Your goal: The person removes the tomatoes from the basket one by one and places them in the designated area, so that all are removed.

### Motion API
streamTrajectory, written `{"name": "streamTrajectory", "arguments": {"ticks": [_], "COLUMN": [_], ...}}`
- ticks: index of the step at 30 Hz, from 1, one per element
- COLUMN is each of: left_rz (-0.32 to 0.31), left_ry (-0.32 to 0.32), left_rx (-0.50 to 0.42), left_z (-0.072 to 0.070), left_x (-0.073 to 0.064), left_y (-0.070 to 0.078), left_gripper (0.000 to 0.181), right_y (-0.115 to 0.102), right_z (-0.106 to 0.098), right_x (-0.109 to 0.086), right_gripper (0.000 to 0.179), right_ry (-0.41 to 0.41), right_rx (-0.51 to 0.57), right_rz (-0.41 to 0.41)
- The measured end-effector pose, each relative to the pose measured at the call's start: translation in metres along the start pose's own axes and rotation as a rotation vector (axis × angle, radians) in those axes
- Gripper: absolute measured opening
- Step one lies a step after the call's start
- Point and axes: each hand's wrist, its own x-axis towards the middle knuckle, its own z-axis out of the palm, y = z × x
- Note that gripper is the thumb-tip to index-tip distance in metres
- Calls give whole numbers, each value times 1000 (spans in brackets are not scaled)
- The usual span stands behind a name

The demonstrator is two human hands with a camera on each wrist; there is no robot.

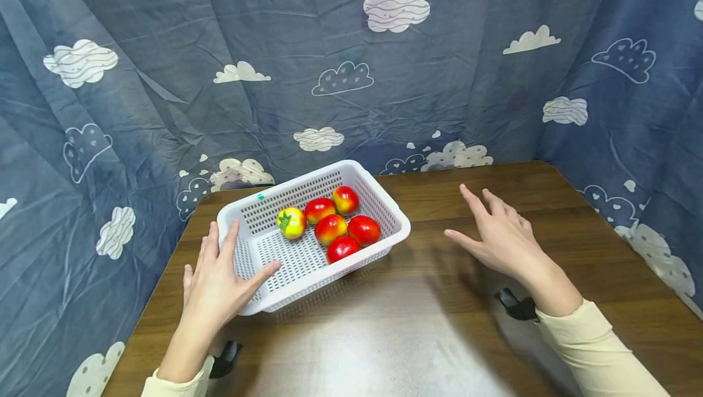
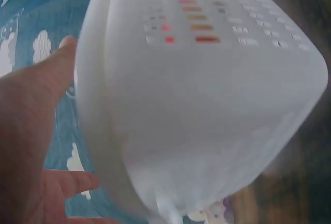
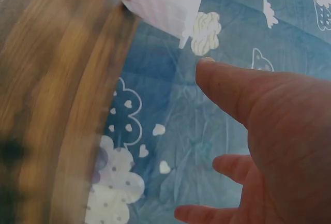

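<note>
A white perforated plastic basket stands at an angle on the table, left of the middle. In it, several glossy red-and-yellow round fruits are bunched toward its right part. One yellower fruit with a green star-shaped stem top, like a tomato, sits left of them. My left hand is at the basket's left end, fingers spread and straight, thumb reaching over the rim in the head view. The left wrist view shows the basket's wall close up beside that hand. My right hand hovers over the table, right of the basket, fingers extended, holding nothing.
The brown wooden table reaches back to a dark blue curtain with a cloud pattern, which also hangs along both sides. A black strap end sticks out by the right sleeve, another by the left.
</note>
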Motion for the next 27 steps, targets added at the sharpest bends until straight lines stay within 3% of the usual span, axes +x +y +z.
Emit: {"name": "streamTrajectory", "arguments": {"ticks": [7, 14, 22, 27], "left_rz": [5, 26, 166, 243], "left_ry": [35, 12, 11, -24], "left_rx": [-21, -86, -211, -268], "left_z": [-2, 5, 21, 23], "left_x": [-2, -6, -3, -2], "left_y": [-18, -34, -50, -61], "left_gripper": [124, 123, 119, 112], "right_y": [-6, -13, -24, -26], "right_z": [2, 4, 6, 8], "right_x": [12, 19, 20, 21], "right_gripper": [95, 93, 86, 85], "right_ry": [-24, -17, 0, -5], "right_rx": [20, 37, 66, 81], "right_rz": [-63, -99, -132, -130]}}
